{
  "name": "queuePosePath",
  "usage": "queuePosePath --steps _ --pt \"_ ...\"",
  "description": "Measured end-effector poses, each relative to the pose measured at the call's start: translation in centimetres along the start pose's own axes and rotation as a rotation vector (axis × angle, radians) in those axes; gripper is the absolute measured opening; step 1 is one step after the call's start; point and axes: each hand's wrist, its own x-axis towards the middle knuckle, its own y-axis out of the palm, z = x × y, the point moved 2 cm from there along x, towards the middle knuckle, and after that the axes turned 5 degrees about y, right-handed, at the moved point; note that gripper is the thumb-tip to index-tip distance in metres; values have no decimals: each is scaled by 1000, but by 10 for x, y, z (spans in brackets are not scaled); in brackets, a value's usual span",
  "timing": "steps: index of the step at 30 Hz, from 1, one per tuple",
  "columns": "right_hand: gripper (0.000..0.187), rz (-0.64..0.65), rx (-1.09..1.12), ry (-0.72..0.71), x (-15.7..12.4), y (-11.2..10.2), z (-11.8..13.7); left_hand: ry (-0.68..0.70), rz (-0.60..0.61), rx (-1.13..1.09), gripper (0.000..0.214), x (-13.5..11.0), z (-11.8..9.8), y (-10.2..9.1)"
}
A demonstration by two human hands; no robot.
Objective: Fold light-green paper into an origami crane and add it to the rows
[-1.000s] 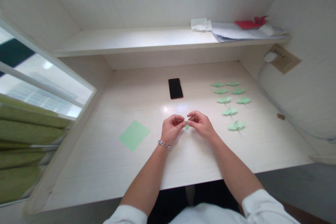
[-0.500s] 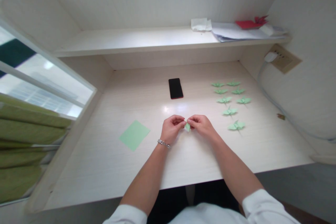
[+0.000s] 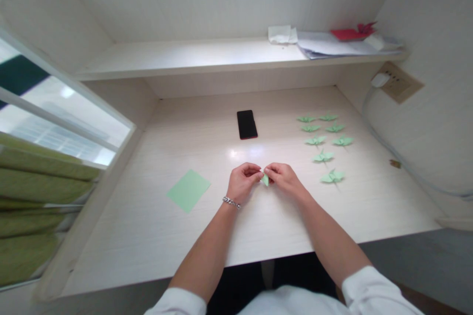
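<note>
Between my two hands is a small piece of folded green paper (image 3: 265, 180), its lower tip pointing down toward me. My left hand (image 3: 243, 181) pinches it from the left, thumb and fingers closed. From the right, my right hand (image 3: 284, 177) pinches its upper edge. Fingertips hide much of the folded paper. To the left of my hands lies a flat square sheet of green paper (image 3: 188, 190). Several folded green paper cranes (image 3: 332, 176) sit in two columns on the right of the desk.
A black phone (image 3: 247, 124) lies on the desk (image 3: 192, 123) beyond my hands. Papers (image 3: 332, 45) and a red folded paper (image 3: 349, 34) rest on the shelf above. A white cable (image 3: 384, 143) runs from the wall socket (image 3: 401, 83) along the right side.
The folded paper has tilted slightly and its tip has shifted a little to the right. Both hands stay nearly in place.
</note>
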Motion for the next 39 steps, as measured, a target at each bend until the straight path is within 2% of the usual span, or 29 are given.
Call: queuePosePath --steps 8,11,15,18,24,32,35,39 --pt "20 -110 -124 -82 -6 -1 15 36 -96 -49 30 -3 -5 8" --pt "22 -128 29 -47 -4 4 14 64 -163 -72 33 -3 -7 8" --pt "27 -16 316 35 0 13 8 85 -232 -76 34 -2 -7 4" --pt "25 -8 327 47 1 10 8 48 -173 -93 36 -1 -5 3" --pt "17 -14 125 15 -4 0 10 -19 -33 40 26 1 -4 2" --pt "26 -10 318 37 0 9 8 59 -145 58 26 2 -2 3" --pt "24 -82 318 21 1 5 6 36 -127 -22 29 2 0 4" --pt "27 -170 312 -35 3 -2 5 -40 -41 -99 39 1 1 7"
